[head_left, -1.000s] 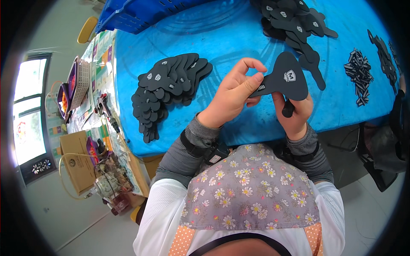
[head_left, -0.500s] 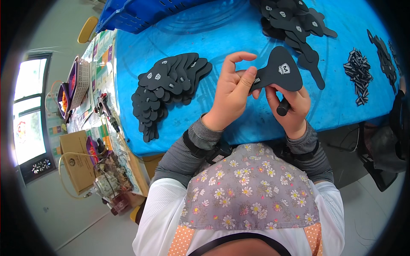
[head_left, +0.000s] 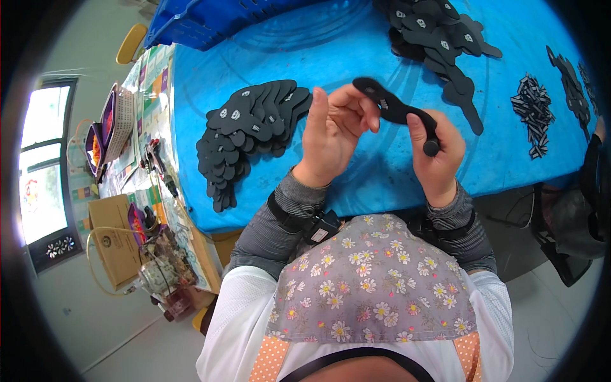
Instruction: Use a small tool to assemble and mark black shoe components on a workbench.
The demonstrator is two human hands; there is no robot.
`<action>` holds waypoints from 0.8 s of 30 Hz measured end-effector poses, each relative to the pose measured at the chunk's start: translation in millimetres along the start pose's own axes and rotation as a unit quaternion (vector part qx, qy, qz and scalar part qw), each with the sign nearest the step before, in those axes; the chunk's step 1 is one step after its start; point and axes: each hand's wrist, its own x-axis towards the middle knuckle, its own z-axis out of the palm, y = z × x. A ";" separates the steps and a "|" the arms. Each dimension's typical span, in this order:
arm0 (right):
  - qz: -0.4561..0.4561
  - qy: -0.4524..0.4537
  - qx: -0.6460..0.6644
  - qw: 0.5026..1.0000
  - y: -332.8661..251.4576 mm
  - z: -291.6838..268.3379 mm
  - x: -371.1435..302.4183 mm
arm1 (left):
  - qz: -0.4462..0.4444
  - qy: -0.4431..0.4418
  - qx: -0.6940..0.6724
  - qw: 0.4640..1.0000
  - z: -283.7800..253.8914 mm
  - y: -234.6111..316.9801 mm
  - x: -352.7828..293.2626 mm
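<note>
My right hand (head_left: 440,153) is closed around a black, flat, paddle-shaped piece (head_left: 398,110), which is turned nearly edge-on with its narrow tail pointing up and left. In the same grip sits a short black rod (head_left: 431,148), its round end facing me. My left hand (head_left: 332,137) is open, thumb raised and fingers loosely bent beside the tail; whether the fingertips touch it, I cannot tell. A fanned heap of like black pieces (head_left: 245,124) with white marks lies to the left. Another such pile (head_left: 442,38) lies beyond my right hand.
A blue cloth (head_left: 356,48) covers the table. At the back left stands a blue plastic crate (head_left: 197,22). Small dark-and-silver pieces (head_left: 533,108) lie heaped on the right, with more black pieces (head_left: 571,86) past them. A side table with a small machine (head_left: 162,274) stands left.
My left thumb has come off the black piece and lifted away. My right hand has turned the piece, so its broad printed face no longer shows and its tail points up left.
</note>
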 end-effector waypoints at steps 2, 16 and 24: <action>0.018 0.001 -0.012 1.000 -0.7 0.8 -0.7 | 0.042 0.049 0.131 0.989 7.5 -8.6 1.5; 0.070 0.054 0.089 0.992 -0.1 -2.8 -0.3 | -0.061 0.143 0.149 0.976 15.1 -0.6 5.8; 0.101 -0.024 0.043 0.994 2.2 4.9 1.4 | -0.061 0.108 0.131 0.984 17.7 0.9 4.4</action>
